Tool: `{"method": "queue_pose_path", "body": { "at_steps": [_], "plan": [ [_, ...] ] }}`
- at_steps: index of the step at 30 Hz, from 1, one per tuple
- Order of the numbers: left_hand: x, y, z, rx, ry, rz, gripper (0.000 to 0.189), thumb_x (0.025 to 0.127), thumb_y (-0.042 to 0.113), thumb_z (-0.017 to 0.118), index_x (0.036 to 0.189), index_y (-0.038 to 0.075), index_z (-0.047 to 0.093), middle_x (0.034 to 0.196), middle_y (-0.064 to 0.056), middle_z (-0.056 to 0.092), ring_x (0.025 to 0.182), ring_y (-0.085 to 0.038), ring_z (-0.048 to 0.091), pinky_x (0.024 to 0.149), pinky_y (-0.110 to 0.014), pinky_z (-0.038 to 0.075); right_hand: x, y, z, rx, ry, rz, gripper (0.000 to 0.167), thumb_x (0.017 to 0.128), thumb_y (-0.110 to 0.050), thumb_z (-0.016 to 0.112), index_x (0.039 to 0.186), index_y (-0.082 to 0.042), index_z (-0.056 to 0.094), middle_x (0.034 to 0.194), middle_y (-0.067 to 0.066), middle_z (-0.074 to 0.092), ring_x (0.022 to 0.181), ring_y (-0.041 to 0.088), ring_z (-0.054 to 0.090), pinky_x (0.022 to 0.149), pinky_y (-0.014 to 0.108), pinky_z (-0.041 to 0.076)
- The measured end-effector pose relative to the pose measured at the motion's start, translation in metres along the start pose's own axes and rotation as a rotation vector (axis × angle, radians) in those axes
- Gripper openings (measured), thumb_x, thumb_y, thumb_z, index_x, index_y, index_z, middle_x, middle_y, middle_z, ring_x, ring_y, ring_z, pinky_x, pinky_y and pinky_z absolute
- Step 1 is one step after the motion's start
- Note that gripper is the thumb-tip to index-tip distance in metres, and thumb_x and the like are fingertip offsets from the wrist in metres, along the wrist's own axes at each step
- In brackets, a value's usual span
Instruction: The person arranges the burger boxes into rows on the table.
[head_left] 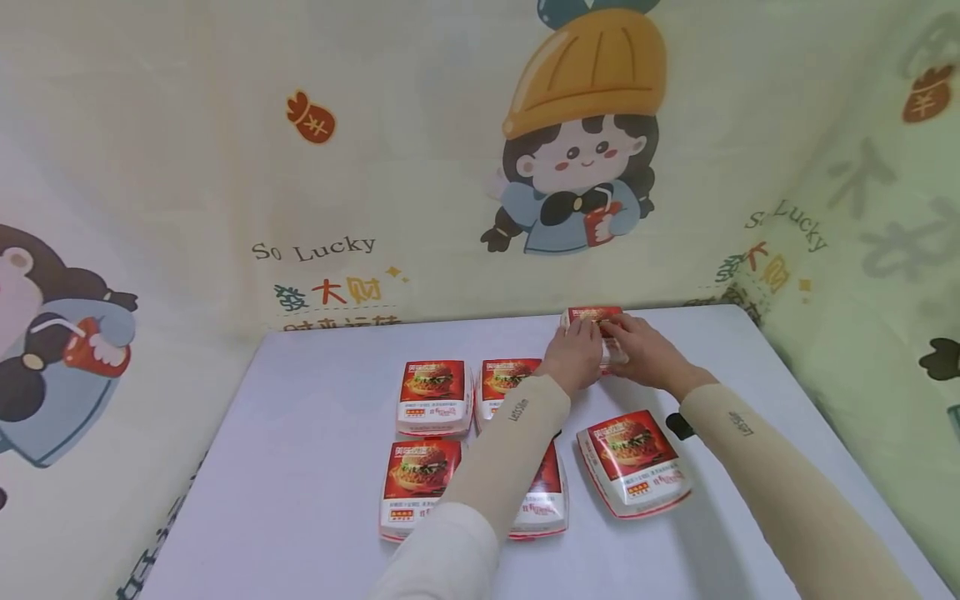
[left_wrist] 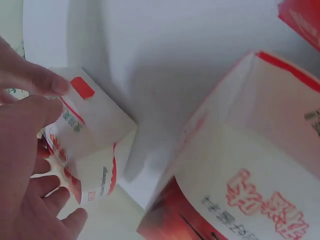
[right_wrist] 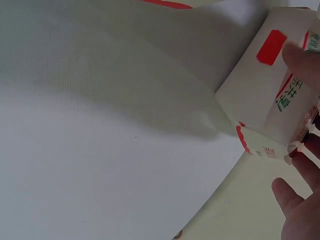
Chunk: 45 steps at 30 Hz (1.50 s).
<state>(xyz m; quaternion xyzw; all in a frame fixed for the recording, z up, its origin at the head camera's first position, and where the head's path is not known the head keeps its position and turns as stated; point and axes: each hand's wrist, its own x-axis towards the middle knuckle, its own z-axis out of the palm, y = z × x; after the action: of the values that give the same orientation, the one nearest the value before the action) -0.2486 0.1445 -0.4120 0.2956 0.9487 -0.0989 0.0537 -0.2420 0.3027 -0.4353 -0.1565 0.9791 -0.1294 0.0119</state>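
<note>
At the far right edge of the white table, a burger box (head_left: pixel 595 313) with a red printed lid is between both hands. My left hand (head_left: pixel 573 357) holds its left side, with the thumb at the front flap and the fingers over the lid in the left wrist view. From the right, my right hand (head_left: pixel 648 354) grips the same box; its thumb lies near a red tab on the white front (right_wrist: pixel 265 85). The hands partly cover the lid. Closer to me, between the forearms, another burger box (head_left: pixel 633 462) sits slightly turned and closed.
Left of these, several closed burger boxes (head_left: pixel 433 396) stand in two rows on the white table (head_left: pixel 300 467). My left forearm hides part of the right-hand ones. A printed cloth (head_left: pixel 420 167) hangs behind the table and at its sides.
</note>
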Motion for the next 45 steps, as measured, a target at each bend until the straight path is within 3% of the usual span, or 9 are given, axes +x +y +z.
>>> {"method": "queue_pose_path", "body": {
  "at_steps": [4, 8, 16, 28, 40, 45],
  "plan": [
    [-0.002, 0.002, -0.001, 0.022, -0.022, -0.014, 0.07, 0.099, 0.049, 0.053, 0.153, 0.011, 0.034, 0.157, -0.003, 0.036, 0.146, -0.015, 0.033, 0.12, -0.035, 0.034, -0.001, 0.0, 0.003, -0.001, -0.002, -0.002, 0.083, 0.076, -0.021, 0.087, 0.144, -0.001, 0.043, 0.152, 0.022, 0.034, 0.141, 0.044, 0.031, 0.112, 0.061, 0.037],
    [-0.005, 0.003, -0.004, 0.012, -0.018, -0.011, 0.065, 0.101, 0.044, 0.053, 0.153, 0.011, 0.034, 0.158, -0.002, 0.035, 0.146, -0.014, 0.034, 0.12, -0.034, 0.034, -0.003, 0.0, 0.005, 0.0, 0.018, -0.038, 0.087, 0.076, -0.013, 0.087, 0.145, 0.002, 0.037, 0.156, 0.024, 0.03, 0.144, 0.046, 0.026, 0.114, 0.061, 0.033],
    [-0.01, 0.0, -0.006, -0.034, -0.009, 0.008, 0.068, 0.099, 0.044, 0.056, 0.154, 0.014, 0.031, 0.161, -0.001, 0.031, 0.149, -0.015, 0.031, 0.12, -0.032, 0.034, -0.004, -0.001, 0.003, -0.048, 0.06, -0.086, 0.081, 0.082, -0.007, 0.079, 0.148, 0.008, 0.036, 0.154, 0.028, 0.035, 0.144, 0.049, 0.029, 0.112, 0.058, 0.036],
    [-0.004, -0.009, 0.01, -0.081, 0.06, 0.05, 0.07, 0.098, 0.042, 0.059, 0.155, 0.015, 0.029, 0.159, -0.002, 0.032, 0.149, -0.018, 0.03, 0.119, -0.034, 0.034, -0.02, -0.003, -0.001, -0.044, 0.051, -0.12, 0.075, 0.087, -0.005, 0.074, 0.15, 0.006, 0.035, 0.155, 0.027, 0.034, 0.145, 0.048, 0.029, 0.111, 0.057, 0.038],
    [-0.023, -0.021, 0.011, -0.115, 0.096, 0.135, 0.084, 0.092, 0.054, 0.061, 0.156, 0.012, 0.026, 0.165, -0.006, 0.023, 0.154, -0.018, 0.019, 0.122, -0.032, 0.027, -0.042, -0.009, -0.007, -0.047, 0.088, -0.188, 0.078, 0.083, -0.003, 0.077, 0.149, 0.006, 0.037, 0.154, 0.027, 0.037, 0.143, 0.048, 0.031, 0.107, 0.056, 0.043],
    [-0.028, -0.022, 0.01, -0.131, 0.053, 0.144, 0.085, 0.093, 0.054, 0.06, 0.157, 0.012, 0.024, 0.165, -0.005, 0.022, 0.154, -0.017, 0.019, 0.123, -0.03, 0.025, -0.046, -0.01, -0.007, -0.042, 0.055, -0.182, 0.08, 0.084, -0.006, 0.077, 0.151, 0.002, 0.035, 0.156, 0.025, 0.034, 0.145, 0.047, 0.029, 0.106, 0.054, 0.045]
  ]
}}
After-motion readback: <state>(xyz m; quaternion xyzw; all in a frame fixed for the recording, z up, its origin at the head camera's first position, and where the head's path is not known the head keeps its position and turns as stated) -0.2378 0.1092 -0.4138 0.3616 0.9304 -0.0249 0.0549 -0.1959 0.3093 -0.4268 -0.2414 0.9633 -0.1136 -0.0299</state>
